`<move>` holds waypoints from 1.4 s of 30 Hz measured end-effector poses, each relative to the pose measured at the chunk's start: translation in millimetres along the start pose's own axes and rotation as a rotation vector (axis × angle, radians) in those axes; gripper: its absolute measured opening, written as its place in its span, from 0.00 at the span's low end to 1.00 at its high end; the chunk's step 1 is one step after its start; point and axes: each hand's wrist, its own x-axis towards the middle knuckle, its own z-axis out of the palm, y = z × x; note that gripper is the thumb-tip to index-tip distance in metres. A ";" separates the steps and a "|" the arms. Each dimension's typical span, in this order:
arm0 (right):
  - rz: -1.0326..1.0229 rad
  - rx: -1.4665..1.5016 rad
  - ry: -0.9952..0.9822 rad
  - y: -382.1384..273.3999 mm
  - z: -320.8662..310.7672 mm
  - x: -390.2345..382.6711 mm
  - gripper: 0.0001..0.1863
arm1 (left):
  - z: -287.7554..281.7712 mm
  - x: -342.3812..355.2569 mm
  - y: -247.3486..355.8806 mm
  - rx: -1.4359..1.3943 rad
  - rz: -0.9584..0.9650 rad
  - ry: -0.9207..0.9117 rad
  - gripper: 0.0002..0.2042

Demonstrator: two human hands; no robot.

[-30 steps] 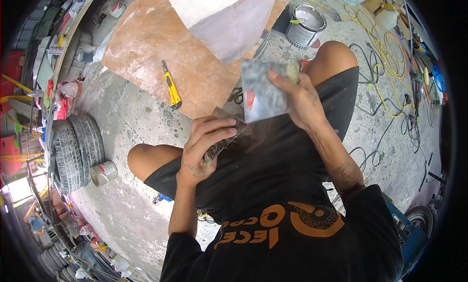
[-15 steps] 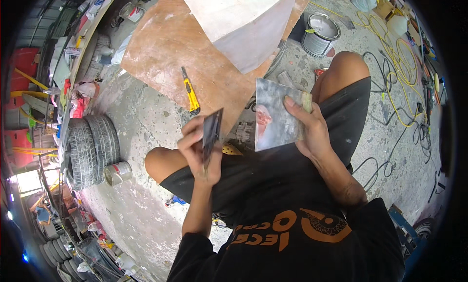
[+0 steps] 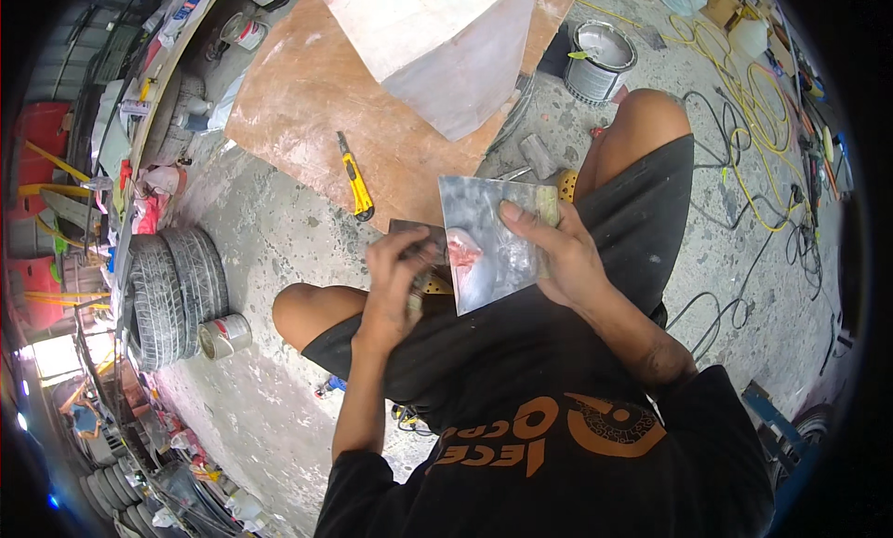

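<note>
In my right hand (image 3: 558,245) is a wide metal putty spreader (image 3: 498,217), its thumb lying on the face near the pale, crusted back edge. A blob of white putty with a pink-red streak (image 3: 463,250) sits on the plate near its left edge. My left hand (image 3: 400,264) grips a second, darker spreader (image 3: 406,227), partly hidden behind its fingers and close to the plate's left edge. Whether the two blades touch I cannot tell. Ahead of my left hand, a yellow and black utility knife (image 3: 354,180) lies on a brown board, blade out.
The brown board (image 3: 288,101) lies on the floor ahead, with a white and grey panel (image 3: 456,73) on it. An open paint can (image 3: 600,64) stands to the right. Tyres (image 3: 177,296) and a small tin (image 3: 224,335) are at left; yellow cable (image 3: 753,147) coils at right.
My left hand has turned its spreader from upright to flatter and brought it against or near the right-hand plate. The right-hand plate has moved left and slightly nearer.
</note>
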 end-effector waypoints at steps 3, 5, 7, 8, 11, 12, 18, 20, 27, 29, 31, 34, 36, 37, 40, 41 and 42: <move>0.090 -0.457 0.124 -4.9 -30.9 17.7 0.17 | -3.7 2.6 -0.7 -0.145 -0.059 0.221 0.27; 0.122 -0.381 0.034 -12.2 -30.0 21.8 0.18 | -17.6 25.7 18.5 -0.114 -0.048 0.226 0.27; 0.092 -0.396 0.034 -14.4 -27.4 25.0 0.19 | -21.6 45.1 31.0 -0.062 0.085 -0.090 0.27; 0.095 -0.411 0.029 -16.1 -26.3 28.3 0.19 | -15.3 44.7 36.5 -0.019 0.101 -0.152 0.25; 0.110 -0.500 0.056 -29.2 -29.0 36.8 0.19 | -14.0 36.5 50.4 -0.074 0.122 -0.135 0.22; 0.085 -0.429 0.031 -35.3 -29.4 38.3 0.18 | -16.6 31.3 49.7 -0.081 0.132 -0.118 0.20; 0.048 -0.309 -0.015 -53.7 -19.2 31.2 0.17 | -5.5 29.6 50.2 -0.267 0.135 0.102 0.22; 0.075 -0.254 -0.030 -41.7 -6.5 22.7 0.17 | 9.4 37.3 48.3 -0.190 0.233 0.165 0.28; 0.015 -0.177 0.018 -57.9 -16.5 20.8 0.19 | 26.7 20.1 -1.9 -0.292 -0.094 0.096 0.22; 0.041 -0.275 0.042 -52.8 -14.8 22.6 0.20 | 11.9 35.2 12.1 -0.295 -0.023 0.144 0.21; 0.074 -0.335 0.045 -49.6 -11.8 21.4 0.19 | -3.9 47.6 30.7 -0.299 0.050 0.194 0.20; 0.062 -0.488 0.162 -47.9 -27.7 29.4 0.21 | -15.8 51.6 47.0 -0.105 0.175 -0.122 0.20; 0.079 -0.384 0.128 -53.5 -28.8 32.8 0.21 | -25.9 36.9 40.0 -0.147 0.185 -0.157 0.19; 0.096 -0.266 0.101 -55.3 -28.0 33.1 0.21 | -30.9 30.5 34.7 -0.190 0.199 -0.207 0.19; 0.045 -0.308 0.108 -48.7 -21.9 25.9 0.18 | -20.4 33.9 43.2 -0.316 0.132 -0.030 0.23; 0.057 -0.310 0.078 -44.5 -20.4 21.9 0.17 | -14.7 39.1 51.6 -0.321 0.110 0.096 0.23; 0.074 -0.302 0.090 -41.9 -18.2 17.1 0.17 | -6.1 43.2 51.7 -0.258 0.185 0.064 0.24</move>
